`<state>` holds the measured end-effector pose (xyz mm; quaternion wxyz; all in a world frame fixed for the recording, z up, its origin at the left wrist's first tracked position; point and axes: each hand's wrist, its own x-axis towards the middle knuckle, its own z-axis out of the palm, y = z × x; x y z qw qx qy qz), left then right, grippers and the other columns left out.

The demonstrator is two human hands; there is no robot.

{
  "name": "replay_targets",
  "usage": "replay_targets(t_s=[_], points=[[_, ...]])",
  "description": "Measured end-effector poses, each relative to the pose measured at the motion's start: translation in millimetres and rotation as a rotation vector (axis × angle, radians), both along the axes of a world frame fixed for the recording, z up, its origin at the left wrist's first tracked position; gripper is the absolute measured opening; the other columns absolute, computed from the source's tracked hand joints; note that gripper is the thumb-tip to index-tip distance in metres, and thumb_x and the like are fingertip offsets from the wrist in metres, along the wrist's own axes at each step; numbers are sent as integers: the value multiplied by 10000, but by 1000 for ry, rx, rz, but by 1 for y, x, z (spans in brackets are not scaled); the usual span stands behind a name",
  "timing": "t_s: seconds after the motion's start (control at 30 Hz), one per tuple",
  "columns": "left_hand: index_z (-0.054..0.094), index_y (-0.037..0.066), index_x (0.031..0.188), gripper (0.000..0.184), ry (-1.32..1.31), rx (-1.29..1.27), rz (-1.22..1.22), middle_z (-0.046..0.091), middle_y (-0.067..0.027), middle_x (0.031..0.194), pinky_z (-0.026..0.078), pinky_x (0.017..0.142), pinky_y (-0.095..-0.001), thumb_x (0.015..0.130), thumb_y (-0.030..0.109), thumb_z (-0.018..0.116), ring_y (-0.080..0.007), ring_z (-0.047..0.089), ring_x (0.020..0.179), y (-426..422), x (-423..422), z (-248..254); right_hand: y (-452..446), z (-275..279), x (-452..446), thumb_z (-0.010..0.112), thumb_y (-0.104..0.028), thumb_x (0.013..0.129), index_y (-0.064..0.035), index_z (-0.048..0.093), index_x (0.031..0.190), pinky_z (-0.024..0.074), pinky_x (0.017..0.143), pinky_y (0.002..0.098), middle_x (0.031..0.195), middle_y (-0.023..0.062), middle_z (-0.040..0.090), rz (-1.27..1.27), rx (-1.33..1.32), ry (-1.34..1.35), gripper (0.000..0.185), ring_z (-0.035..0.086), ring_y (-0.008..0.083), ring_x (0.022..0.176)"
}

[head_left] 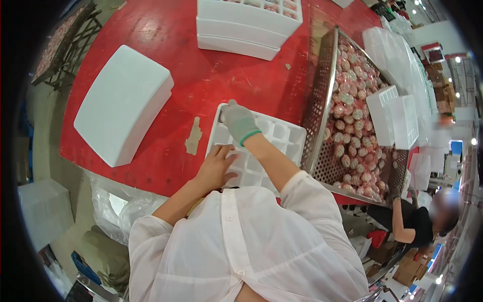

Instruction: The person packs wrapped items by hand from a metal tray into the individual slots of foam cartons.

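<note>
Red worktop [241, 80] bearing a tray [271, 138] — right hand [238, 122], grip unclear, at its far-left corner; left hand [217, 164], loosely splayed, by its left edge.

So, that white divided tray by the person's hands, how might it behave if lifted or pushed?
The white tray looks like foam, so it is probably light for its size. Its divided, gridlike build suggests it would stay fairly stiff. Lying flat on the red table, it would likely slide rather than tip.
</note>
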<state>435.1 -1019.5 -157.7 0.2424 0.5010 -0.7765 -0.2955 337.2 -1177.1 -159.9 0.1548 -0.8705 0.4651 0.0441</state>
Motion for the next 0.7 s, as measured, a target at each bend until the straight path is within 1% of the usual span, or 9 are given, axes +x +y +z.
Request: replay_targets(t_s=[0.13, 0.2, 0.3, 0.37, 0.47, 0.57, 0.6, 0.63, 0.7], points=[[598, 97, 1163, 597, -149, -53, 6, 462, -140, 1276, 383, 986, -451, 601, 140, 795, -358, 419, 1181, -1, -10, 4, 0, -16, 18, 609, -103, 748, -69, 710, 871, 549, 696, 388, 867, 137, 679, 31, -207, -36, 162, 659, 290, 888], [603, 96, 1154, 563, -249, -122, -31, 448, -149, 1303, 349, 999, -485, 625, 164, 784, -370, 405, 1215, -1, -20, 10, -4, -15, 13, 583, -78, 747, -16, 693, 891, 547, 722, 417, 909, 202, 656, 72, -124, -85, 192, 673, 335, 841], [602, 95, 1146, 525, -284, -165, -105, 425, -159, 1347, 317, 1009, -512, 654, 175, 766, -386, 368, 1274, -4, -26, -3, 0, -33, 0, 557, -121, 793, -30, 672, 947, 533, 758, 411, 933, 200, 653, 104, -113, -129, 212, 666, 325, 861], [621, 80, 1087, 455, -246, -188, -105, 418, -167, 1366, 307, 1018, -493, 654, 143, 750, -389, 357, 1292, -2, -27, -20, 24, 44, -55, 559, -149, 818, -85, 666, 987, 511, 793, 398, 954, 154, 656, 60, 36, -462, 210, 649, 313, 895], [665, 71, 895, 254, -298, -226, -43, 416, -161, 1392, 291, 1020, -494, 645, 71, 712, -365, 346, 1324, 1, -28, -16, 41, 79, -157, 609, -185, 783, -83, 669, 956, 479, 831, 405, 1005, 139, 650, -232, -171, -868, 210, 615, 295, 963], [662, 80, 783, 190, -349, -228, 26, 412, -140, 1404, 299, 1013, -496, 616, 68, 752, -348, 335, 1339, -2, -18, -12, 22, 80, -280, 592, -192, 779, -30, 696, 847, 485, 845, 389, 953, 152, 655, -679, -357, -394, 204, 608, 330, 896], [662, 80, 783, 190, -354, -233, 27, 412, -140, 1404, 299, 1013, -496, 616, 68, 752, -348, 335, 1339, -3, -16, -12, 26, 61, -324, 593, -227, 779, -23, 690, 889, 474, 866, 407, 966, 189, 643, -787, -512, -474, 252, 590, 353, 949], [661, 81, 779, 196, -366, -232, 19, 410, -137, 1405, 299, 1015, -499, 611, 65, 759, -347, 332, 1341, -3, -14, -11, 25, 42, -369, 587, -248, 794, -30, 668, 997, 474, 866, 419, 994, 203, 633, -859, -485, -214, 309, 589, 357, 969], [659, 82, 776, 202, -385, -237, 26, 408, -135, 1406, 299, 1017, -501, 605, 61, 766, -346, 329, 1344, -3, -13, -10, 32, 38, -410, 576, -270, 828, -35, 603, 1137, 463, 892, 442, 1100, 190, 613, -1092, -19, 20, 389, 575, 341, 1032]])
